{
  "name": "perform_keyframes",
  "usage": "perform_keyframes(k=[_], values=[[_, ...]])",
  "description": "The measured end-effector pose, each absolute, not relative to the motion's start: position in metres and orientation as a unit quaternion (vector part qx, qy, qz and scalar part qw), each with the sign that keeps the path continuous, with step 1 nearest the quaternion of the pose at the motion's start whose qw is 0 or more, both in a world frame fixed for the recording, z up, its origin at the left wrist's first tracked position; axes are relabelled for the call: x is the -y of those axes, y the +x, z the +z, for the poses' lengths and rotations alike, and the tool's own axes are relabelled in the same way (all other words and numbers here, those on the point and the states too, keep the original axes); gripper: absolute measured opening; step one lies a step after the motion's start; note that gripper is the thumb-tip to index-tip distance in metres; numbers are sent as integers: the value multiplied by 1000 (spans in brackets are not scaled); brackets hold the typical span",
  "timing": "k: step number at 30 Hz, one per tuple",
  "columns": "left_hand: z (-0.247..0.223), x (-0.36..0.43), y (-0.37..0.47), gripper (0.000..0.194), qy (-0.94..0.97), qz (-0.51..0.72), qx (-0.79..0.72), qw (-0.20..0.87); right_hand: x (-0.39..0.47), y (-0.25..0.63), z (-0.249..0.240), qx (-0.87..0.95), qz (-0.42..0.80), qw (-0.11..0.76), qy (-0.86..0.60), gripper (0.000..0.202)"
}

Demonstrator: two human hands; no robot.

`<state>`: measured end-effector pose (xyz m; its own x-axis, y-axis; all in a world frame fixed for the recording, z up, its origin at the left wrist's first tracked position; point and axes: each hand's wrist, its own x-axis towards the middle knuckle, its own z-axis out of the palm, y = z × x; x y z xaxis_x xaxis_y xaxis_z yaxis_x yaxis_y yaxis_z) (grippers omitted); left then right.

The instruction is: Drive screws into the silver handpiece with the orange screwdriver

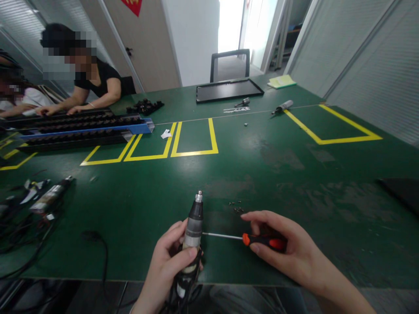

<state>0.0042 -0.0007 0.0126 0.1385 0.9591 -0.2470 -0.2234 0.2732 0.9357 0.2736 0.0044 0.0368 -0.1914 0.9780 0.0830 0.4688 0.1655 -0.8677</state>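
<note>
My left hand [173, 255] is wrapped round the body of an electric screwdriver [194, 229], its metal nose pointing up and away from me. In my right hand [288, 244] lies a screwdriver [276, 242] with a red and black handle, held between the thumb and fingers. Its thin steel shaft points left, and the tip meets or lies just beside the electric screwdriver's body; I cannot tell which. Several small screws [238, 209] lie loose on the green table [157, 187], just past my right fingertips.
Another electric screwdriver [50, 198] and tangled cables [26, 237] lie at the left. Two people sit at the far left by long black and blue rails [137, 126]. Farther back are a black flat panel [229, 90], two more tools and a yellow notepad [282, 81]. Yellow tape [194, 153] marks the tabletop.
</note>
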Motion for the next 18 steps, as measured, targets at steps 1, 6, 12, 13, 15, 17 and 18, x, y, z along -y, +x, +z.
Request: perform_keyframes(k=[1, 6, 12, 13, 15, 17, 18], values=[[13, 1, 5, 36, 388, 461, -472, 643, -5, 273, 38, 684, 363, 341, -533, 36], [16, 1, 7, 37, 380, 466, -482, 637, -8, 271, 39, 678, 416, 307, -522, 31], [16, 0, 6, 35, 387, 463, -479, 637, -6, 272, 35, 688, 389, 318, -523, 27], [15, 0, 5, 35, 386, 462, -477, 640, -5, 272, 35, 689, 377, 329, -524, 27], [14, -1, 4, 34, 390, 457, -469, 648, -4, 272, 36, 689, 361, 345, -525, 27], [13, -1, 3, 34, 400, 452, -460, 651, -4, 272, 37, 689, 355, 349, -526, 28], [13, -1, 3, 34, 402, 452, -459, 651, -4, 273, 37, 689, 357, 347, -526, 28]])
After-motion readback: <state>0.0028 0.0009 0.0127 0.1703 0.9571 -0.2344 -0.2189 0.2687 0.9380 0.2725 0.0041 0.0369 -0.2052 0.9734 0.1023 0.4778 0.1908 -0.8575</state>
